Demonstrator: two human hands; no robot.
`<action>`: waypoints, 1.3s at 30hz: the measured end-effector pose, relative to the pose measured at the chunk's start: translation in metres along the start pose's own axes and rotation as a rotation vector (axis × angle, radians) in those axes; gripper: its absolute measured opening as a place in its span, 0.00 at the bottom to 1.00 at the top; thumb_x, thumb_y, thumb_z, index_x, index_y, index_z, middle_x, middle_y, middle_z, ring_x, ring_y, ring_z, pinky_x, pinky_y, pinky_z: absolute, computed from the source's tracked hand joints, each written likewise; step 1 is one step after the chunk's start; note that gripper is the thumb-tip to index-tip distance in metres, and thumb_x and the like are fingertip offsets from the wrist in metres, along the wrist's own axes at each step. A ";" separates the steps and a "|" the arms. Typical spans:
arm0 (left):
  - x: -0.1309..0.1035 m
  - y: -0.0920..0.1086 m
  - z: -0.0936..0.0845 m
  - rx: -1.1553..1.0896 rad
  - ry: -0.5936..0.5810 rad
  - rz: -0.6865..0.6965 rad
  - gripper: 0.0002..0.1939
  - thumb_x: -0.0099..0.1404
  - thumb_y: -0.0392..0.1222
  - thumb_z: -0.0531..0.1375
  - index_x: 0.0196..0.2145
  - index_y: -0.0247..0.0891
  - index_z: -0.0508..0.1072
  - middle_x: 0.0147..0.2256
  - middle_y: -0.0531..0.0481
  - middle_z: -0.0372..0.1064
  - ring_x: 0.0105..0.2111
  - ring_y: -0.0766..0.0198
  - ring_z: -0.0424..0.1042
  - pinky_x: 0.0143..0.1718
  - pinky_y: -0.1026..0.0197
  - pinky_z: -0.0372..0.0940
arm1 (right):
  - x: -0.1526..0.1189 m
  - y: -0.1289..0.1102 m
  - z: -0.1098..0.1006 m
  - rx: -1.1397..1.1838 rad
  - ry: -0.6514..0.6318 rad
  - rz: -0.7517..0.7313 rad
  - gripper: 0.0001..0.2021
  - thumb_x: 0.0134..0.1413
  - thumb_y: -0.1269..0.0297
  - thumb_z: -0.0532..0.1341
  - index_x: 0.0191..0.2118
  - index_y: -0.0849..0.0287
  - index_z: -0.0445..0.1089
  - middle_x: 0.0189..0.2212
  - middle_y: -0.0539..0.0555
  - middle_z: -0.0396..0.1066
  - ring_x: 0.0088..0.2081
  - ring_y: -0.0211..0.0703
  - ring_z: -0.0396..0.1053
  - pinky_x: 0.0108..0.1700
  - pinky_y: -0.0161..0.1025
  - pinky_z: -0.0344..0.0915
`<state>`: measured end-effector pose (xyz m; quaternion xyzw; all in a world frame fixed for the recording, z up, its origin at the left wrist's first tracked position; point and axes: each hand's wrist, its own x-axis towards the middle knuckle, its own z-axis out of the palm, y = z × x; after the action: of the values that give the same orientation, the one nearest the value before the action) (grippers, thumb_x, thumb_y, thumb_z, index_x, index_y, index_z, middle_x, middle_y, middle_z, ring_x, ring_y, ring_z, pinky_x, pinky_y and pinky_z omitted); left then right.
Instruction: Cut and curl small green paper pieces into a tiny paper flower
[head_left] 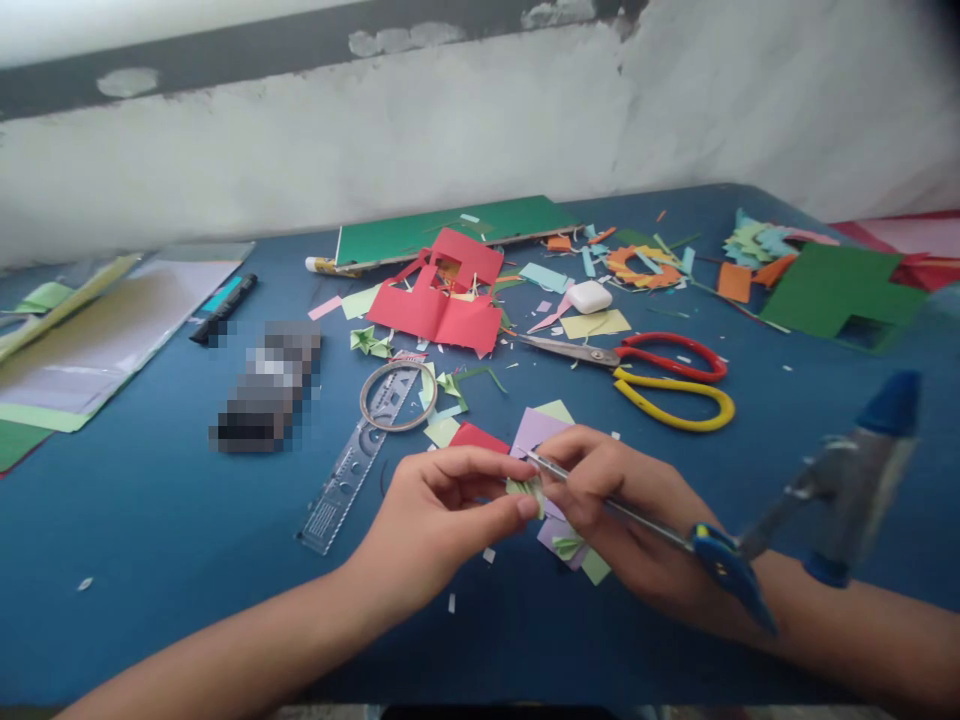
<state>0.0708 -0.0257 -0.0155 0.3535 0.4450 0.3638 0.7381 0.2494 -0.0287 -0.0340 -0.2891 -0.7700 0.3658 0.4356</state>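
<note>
Both our hands meet near the blue table's (150,520) front edge: our left hand (442,500) pinches a small green folded paper (527,490), while our right hand (607,500) grips a compass (720,560), its metal tip touching that paper between them.

blue desk (135,540) fills the view, its far edge butting a white wall (480,140). plaster scuffed and patchy; a dark grey band (315,45) runs along the top. soft, even light, no hard shadows.
</note>
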 end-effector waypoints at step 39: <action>0.002 0.005 -0.003 0.076 -0.015 0.039 0.07 0.49 0.32 0.69 0.26 0.34 0.74 0.26 0.55 0.71 0.26 0.72 0.68 0.25 0.72 0.63 | 0.001 -0.013 -0.013 -0.212 -0.051 0.122 0.09 0.52 0.75 0.55 0.35 0.54 0.66 0.26 0.48 0.72 0.27 0.36 0.71 0.27 0.31 0.66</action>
<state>0.0679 -0.0216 -0.0132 0.3925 0.4459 0.3584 0.7202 0.2587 -0.0317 -0.0185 -0.3704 -0.7963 0.3153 0.3596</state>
